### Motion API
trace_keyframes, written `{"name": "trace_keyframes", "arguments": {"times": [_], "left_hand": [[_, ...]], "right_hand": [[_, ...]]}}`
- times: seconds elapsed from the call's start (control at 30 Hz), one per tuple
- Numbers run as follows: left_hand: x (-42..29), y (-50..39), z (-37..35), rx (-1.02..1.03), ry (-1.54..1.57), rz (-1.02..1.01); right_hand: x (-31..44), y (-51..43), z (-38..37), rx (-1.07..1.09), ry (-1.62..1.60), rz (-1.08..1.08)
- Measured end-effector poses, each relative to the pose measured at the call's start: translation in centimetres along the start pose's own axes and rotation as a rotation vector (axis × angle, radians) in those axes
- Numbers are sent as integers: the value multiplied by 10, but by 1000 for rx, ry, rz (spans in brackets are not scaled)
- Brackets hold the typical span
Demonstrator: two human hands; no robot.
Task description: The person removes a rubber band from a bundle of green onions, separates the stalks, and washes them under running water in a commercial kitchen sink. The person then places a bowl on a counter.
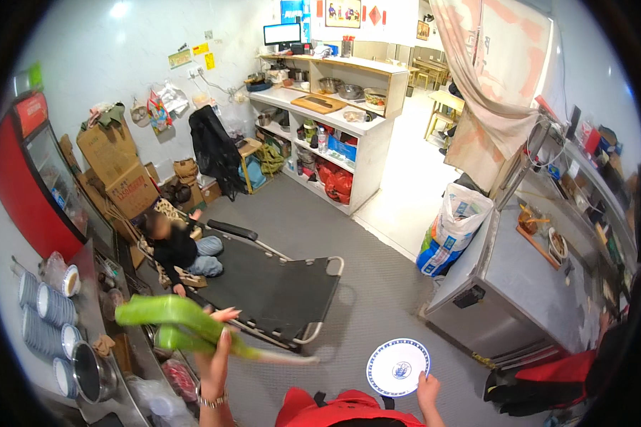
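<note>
My left hand, with a metal watch or bracelet at the wrist, is raised at the lower left and holds green vegetables, long and smooth, with a pale thin end pointing right. Their exact kind is blurred. My right hand grips the rim of a white plate with a blue patterned border and a blue central mark. The plate is held over the grey floor, with nothing on it. A red apron or garment shows between my hands.
A person sits on a black folding cot ahead. Left, a metal counter holds stacked bowls and a pot. Right stand a steel worktop cabinet and a woven sack. A shelved counter is farther off.
</note>
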State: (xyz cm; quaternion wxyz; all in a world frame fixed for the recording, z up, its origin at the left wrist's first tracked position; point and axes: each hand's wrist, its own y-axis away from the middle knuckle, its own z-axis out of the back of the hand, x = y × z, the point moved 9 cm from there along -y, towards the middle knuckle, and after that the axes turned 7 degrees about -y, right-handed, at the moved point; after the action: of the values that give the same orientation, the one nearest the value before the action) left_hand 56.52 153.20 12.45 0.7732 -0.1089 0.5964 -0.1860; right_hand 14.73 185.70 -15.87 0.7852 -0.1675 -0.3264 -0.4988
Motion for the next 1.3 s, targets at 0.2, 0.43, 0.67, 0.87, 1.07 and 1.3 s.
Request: {"name": "trace_keyframes", "arguments": {"times": [0.2, 0.43, 0.67, 0.87, 1.07, 1.3], "left_hand": [[49, -104, -169, 64, 407, 132], [144, -247, -284, -118, 478, 252], [192, -405, -343, -314, 440, 279], [243, -495, -346, -556, 378, 245], [269, -553, -314, -948, 388, 333], [310, -581, -242, -1223, 443, 245]], "right_hand": [[18, -124, 0, -97, -131, -15], [87, -285, -13, -157, -400, 18], [181, -451, -28, -165, -329, -17], [254, -612, -135, 39, -459, 51], [429, -768, -262, 310, -399, 247], [624, -868, -415, 690, -773, 110]]}}
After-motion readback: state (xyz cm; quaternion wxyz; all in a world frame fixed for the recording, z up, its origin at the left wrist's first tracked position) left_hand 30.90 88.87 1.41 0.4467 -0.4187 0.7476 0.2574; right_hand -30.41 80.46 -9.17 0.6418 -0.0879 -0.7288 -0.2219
